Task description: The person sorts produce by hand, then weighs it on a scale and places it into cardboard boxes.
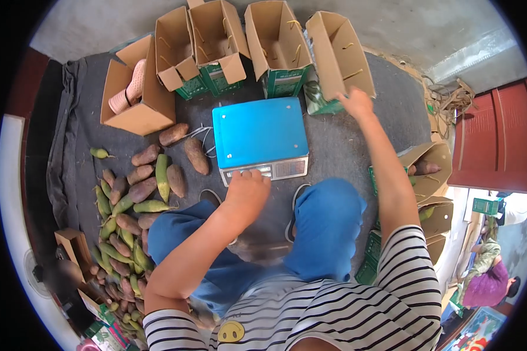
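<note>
A scale with a flat blue top (pixel 260 131) stands on the dark floor cloth in front of my knees. My left hand (pixel 249 188) is at the scale's front left edge, its fingers curled over the display panel; whether they hold anything is hidden. My right hand (pixel 357 103) reaches forward to the near edge of an open cardboard box (pixel 341 55), thumb and fingers at its rim. That box has a green printed lower side and yellow cord handles. Its visible inside shows bare cardboard.
Open boxes (pixel 280 35) line the wall; the leftmost (pixel 158 102) holds a pink item (pixel 136 88). Green and reddish-brown tubers (pixel 141 190) lie at left. Boxes with tubers (pixel 436 152) stand at right. Another person (pixel 486 281) is at far right.
</note>
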A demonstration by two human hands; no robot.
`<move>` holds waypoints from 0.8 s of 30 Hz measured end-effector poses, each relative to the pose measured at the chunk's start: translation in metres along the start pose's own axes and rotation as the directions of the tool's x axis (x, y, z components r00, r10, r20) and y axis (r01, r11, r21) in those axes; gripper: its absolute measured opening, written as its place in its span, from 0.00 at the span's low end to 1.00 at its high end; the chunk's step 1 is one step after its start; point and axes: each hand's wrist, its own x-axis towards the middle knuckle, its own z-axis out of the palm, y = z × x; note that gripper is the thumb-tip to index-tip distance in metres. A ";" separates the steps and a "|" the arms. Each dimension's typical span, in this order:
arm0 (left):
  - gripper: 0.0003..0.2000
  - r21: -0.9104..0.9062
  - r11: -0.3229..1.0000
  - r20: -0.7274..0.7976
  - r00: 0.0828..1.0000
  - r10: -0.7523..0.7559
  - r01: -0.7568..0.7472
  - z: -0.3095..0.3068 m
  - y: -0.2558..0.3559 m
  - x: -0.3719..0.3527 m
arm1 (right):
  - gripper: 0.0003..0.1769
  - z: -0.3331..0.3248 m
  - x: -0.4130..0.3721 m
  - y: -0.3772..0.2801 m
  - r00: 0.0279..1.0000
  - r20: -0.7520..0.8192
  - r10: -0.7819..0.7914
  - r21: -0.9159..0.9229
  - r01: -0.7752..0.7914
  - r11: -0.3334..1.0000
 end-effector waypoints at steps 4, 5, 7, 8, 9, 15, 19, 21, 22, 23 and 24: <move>0.08 -0.049 0.998 0.006 0.999 0.033 -0.033 -0.005 0.012 -0.002 | 0.33 -0.024 -0.065 0.060 0.998 0.038 0.055 -0.165 -0.048 0.985; 0.08 -0.062 0.997 0.023 0.999 0.046 -0.045 -0.006 0.014 -0.002 | 0.32 -0.024 -0.088 0.074 0.997 0.071 0.030 -0.246 -0.011 0.969; 0.08 -0.102 0.994 -0.038 0.999 0.025 -0.029 0.001 0.017 -0.003 | 0.26 -0.005 -0.130 0.112 0.989 0.128 -0.073 -0.343 0.113 0.933; 0.08 -0.117 0.993 -0.040 0.999 0.018 -0.023 -0.003 0.018 -0.003 | 0.23 0.005 -0.149 0.120 0.987 0.159 0.012 -0.364 0.047 0.930; 0.09 -0.054 0.998 -0.054 0.998 0.025 -0.028 -0.006 0.018 -0.003 | 0.21 0.006 -0.165 0.118 0.987 0.152 0.051 -0.422 0.018 0.906; 0.11 -0.108 0.994 0.004 1.000 -0.017 0.018 -0.011 0.027 0.007 | 0.20 0.013 -0.149 0.082 0.966 0.149 -0.212 -0.201 0.240 0.950; 0.14 -0.088 0.995 0.059 0.998 -0.037 0.042 -0.016 0.026 0.014 | 0.19 0.060 -0.115 0.058 0.961 0.003 -0.277 0.118 0.275 0.954; 0.16 -0.110 0.992 0.090 0.995 -0.049 0.058 -0.017 0.024 0.023 | 0.22 0.059 -0.110 0.055 0.982 0.029 -0.189 0.174 0.181 0.968; 0.16 -0.117 0.992 0.092 0.995 -0.045 0.055 -0.020 0.023 0.024 | 0.23 0.052 -0.108 0.067 0.986 -0.016 -0.169 0.160 0.169 0.973; 0.16 -0.123 0.991 0.095 0.995 -0.040 0.052 -0.024 0.022 0.024 | 0.24 0.046 -0.107 0.084 0.987 -0.061 -0.148 0.149 0.156 0.977; 0.16 -0.128 0.991 0.098 0.995 -0.033 0.046 -0.026 0.023 0.024 | 0.25 0.042 -0.111 0.095 0.986 -0.106 -0.125 0.140 0.139 0.980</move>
